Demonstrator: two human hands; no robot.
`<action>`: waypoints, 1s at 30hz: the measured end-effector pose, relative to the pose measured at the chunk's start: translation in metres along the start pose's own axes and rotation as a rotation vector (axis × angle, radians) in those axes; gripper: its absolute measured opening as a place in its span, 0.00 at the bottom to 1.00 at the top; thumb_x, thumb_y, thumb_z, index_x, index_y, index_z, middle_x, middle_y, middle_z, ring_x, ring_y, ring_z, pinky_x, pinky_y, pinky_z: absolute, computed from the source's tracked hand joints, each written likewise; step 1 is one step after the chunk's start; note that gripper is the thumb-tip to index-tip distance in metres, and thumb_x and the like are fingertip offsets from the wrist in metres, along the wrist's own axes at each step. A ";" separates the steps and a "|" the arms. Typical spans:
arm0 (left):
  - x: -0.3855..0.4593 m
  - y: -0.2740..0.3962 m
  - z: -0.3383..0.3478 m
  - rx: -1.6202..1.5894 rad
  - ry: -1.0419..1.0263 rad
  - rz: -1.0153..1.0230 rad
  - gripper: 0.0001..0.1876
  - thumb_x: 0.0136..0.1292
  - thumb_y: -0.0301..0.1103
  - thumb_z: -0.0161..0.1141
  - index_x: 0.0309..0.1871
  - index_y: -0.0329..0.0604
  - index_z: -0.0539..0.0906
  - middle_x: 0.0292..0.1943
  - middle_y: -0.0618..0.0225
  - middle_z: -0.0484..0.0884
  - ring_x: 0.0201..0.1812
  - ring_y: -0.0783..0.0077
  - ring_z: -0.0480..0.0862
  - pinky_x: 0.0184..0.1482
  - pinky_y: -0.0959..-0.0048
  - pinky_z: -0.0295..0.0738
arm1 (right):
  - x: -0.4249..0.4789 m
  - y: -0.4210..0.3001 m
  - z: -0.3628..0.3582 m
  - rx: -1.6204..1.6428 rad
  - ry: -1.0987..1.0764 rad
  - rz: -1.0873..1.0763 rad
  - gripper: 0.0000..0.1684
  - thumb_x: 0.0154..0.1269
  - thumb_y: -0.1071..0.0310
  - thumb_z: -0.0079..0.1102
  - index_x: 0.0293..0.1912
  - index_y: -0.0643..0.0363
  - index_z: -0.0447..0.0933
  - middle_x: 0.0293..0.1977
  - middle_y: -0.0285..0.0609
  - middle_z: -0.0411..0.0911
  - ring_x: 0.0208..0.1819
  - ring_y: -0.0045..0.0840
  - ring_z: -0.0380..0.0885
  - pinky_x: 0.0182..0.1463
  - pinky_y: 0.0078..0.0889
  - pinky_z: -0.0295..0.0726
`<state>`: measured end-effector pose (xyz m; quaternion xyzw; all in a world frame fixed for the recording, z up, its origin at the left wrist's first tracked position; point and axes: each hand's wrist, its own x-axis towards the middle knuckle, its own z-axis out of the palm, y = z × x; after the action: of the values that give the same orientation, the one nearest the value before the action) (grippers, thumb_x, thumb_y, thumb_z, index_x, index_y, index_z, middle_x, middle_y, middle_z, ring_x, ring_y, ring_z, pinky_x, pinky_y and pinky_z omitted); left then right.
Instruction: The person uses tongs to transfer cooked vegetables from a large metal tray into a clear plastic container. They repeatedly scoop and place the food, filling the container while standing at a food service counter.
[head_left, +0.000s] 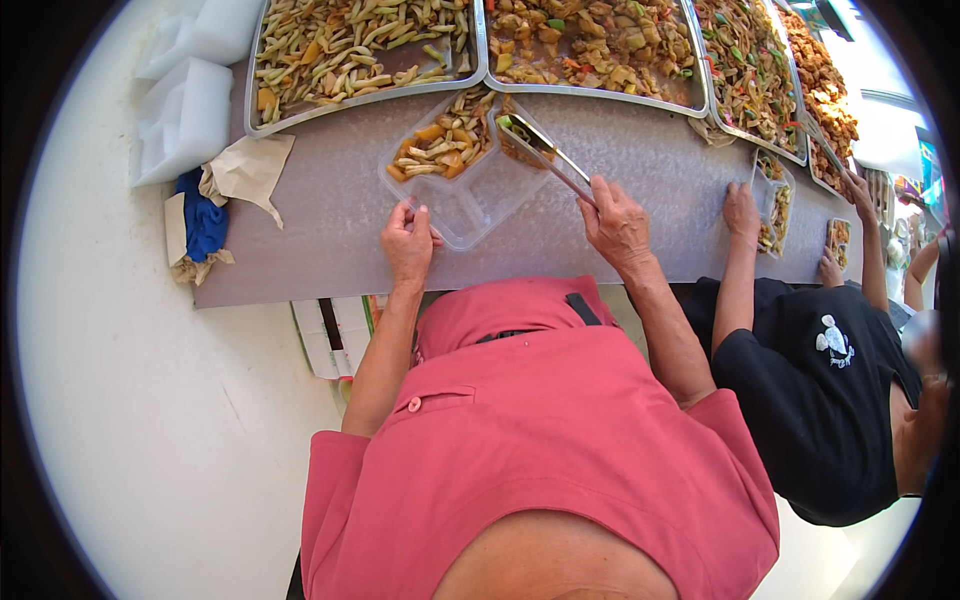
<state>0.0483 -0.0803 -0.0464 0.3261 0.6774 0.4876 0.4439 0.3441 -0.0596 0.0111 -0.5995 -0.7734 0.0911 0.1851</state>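
Note:
A clear plastic compartment container (457, 206) lies on the table before me, its far end against the rims of two metal trays. Pale cooked strips with orange pieces (442, 146) fill its far left compartment; the two near compartments hold no food. My left hand (410, 240) pinches the container's near left edge. In my right hand (616, 221) are metal tongs (551, 157), their tips over the far right compartment, where some brown and green food lies. Whether the tongs grip any food I cannot tell.
Beyond the container stand a tray of pale strips (360, 52), a tray of chunky stew (592, 45) and more food trays at right. White stacked containers (184, 120), brown paper (251, 169) and blue cloth (202, 214) are at left. A co-worker in black (802, 382) works close by at right.

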 end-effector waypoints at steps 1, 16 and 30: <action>0.001 -0.001 0.000 0.003 -0.006 0.010 0.14 0.67 0.29 0.57 0.52 0.29 0.78 0.23 0.72 0.76 0.18 0.83 0.76 0.18 0.80 0.74 | -0.003 0.004 0.001 0.001 -0.010 -0.011 0.23 0.58 0.63 0.66 0.51 0.61 0.71 0.29 0.47 0.74 0.28 0.41 0.78 0.30 0.41 0.78; 0.006 0.005 0.034 0.398 -0.323 0.220 0.11 0.61 0.31 0.58 0.44 0.32 0.77 0.27 0.51 0.80 0.28 0.59 0.84 0.32 0.62 0.78 | 0.011 -0.018 -0.031 0.383 0.186 0.152 0.19 0.61 0.71 0.64 0.51 0.66 0.76 0.38 0.54 0.81 0.37 0.44 0.82 0.42 0.36 0.79; 0.255 0.175 -0.247 1.246 0.632 0.733 0.20 0.58 0.44 0.65 0.50 0.43 0.83 0.44 0.62 0.85 0.47 0.60 0.82 0.51 0.65 0.75 | 0.049 -0.102 -0.013 0.527 0.194 0.211 0.22 0.64 0.66 0.65 0.54 0.67 0.74 0.34 0.42 0.80 0.35 0.22 0.77 0.41 0.26 0.77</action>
<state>-0.2777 0.1061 0.0796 0.5633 0.7693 0.2028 -0.2231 0.2474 -0.0401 0.0684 -0.6136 -0.6353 0.2499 0.3968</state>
